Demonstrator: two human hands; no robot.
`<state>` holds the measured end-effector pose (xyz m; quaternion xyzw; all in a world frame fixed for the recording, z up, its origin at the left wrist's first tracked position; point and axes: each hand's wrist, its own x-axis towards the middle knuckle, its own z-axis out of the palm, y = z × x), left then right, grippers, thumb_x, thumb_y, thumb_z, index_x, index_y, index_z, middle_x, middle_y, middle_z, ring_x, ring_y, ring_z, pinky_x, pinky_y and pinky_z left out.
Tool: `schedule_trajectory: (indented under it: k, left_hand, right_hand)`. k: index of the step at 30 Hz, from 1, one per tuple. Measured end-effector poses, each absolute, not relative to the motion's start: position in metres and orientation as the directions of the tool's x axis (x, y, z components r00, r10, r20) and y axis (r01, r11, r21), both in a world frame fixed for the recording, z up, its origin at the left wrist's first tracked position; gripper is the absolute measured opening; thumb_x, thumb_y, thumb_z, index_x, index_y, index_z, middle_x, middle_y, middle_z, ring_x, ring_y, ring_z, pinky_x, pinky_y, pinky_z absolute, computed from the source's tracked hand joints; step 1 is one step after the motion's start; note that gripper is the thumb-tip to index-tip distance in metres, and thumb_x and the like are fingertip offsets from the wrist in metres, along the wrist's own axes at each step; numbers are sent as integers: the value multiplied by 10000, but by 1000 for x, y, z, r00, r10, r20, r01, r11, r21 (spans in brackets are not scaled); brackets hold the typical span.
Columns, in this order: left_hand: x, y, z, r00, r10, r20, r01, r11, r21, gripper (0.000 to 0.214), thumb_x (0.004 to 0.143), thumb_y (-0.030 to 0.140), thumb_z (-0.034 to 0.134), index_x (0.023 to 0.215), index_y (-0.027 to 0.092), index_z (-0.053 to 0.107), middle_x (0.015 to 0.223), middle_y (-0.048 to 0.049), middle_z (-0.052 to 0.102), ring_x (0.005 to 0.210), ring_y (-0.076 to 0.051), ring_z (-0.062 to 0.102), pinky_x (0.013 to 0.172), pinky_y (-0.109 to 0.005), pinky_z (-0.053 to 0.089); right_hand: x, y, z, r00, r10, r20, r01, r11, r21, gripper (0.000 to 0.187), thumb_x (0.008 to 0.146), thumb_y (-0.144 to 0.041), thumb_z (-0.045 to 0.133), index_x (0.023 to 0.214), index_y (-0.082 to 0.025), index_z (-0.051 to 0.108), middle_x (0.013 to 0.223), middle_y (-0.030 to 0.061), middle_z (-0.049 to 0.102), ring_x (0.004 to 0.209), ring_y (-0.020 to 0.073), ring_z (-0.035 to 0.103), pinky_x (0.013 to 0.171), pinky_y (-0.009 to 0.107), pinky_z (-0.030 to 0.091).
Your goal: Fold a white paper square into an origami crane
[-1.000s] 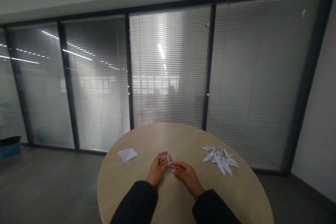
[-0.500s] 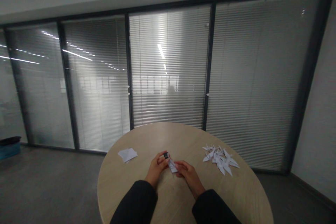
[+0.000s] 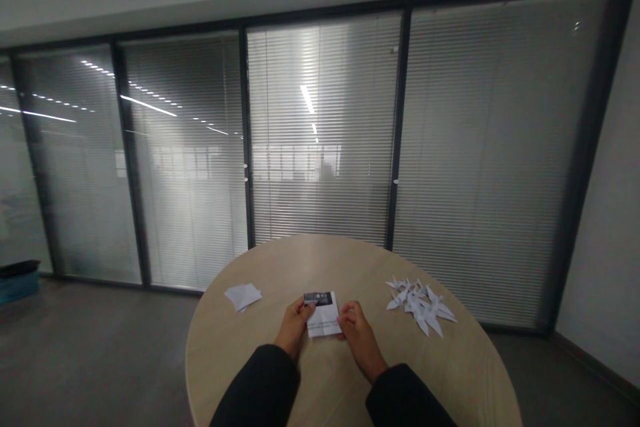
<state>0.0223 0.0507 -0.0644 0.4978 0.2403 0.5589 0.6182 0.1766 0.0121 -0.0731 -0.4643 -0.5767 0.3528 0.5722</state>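
Observation:
Above the round table, my left hand [image 3: 295,327] and my right hand [image 3: 357,328] grip opposite edges of a white paper sheet [image 3: 323,320]. The sheet is opened out, with fold lines, small printing and a dark printed band [image 3: 317,297] along its top. A loose white folded paper [image 3: 243,296] lies left of my left hand, apart from it. To the right of my right hand, not touching it, is a heap of white origami cranes [image 3: 420,304].
The light wooden round table [image 3: 250,347] has a curved edge, with grey floor on both sides. Behind it stands a glass partition with slatted blinds and dark frames [image 3: 320,133]. A blue bin [image 3: 19,287] stands far left.
The small folded paper in my hands is now opened out into a flat sheet, its dark band showing at the top. My hands have moved apart to its sides.

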Motion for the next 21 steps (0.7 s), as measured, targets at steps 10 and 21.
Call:
schedule_trajectory:
  k: [10, 21]
  left_hand:
    - [22, 51, -65, 247, 950, 190, -420, -72, 905, 412, 501, 363, 832, 788, 107, 684, 672, -76, 700, 584, -197, 632, 576, -302, 482]
    - [18, 49, -63, 160, 979, 126, -378, -57, 924, 423, 453, 355, 845, 752, 108, 677, 664, -68, 692, 589, -193, 630, 600, -310, 486]
  right_hand:
    - [178, 8, -71, -22, 929, 369, 167, 368, -915, 338, 794, -535, 471, 923, -226, 517, 697, -13, 595, 669, 177, 607, 563, 259, 480]
    - [174, 4, -70, -78, 818, 570, 380, 553, -742, 421, 680, -97, 426, 981, -247, 681, 1059, 61, 580, 1052, 191, 547, 938, 339, 440]
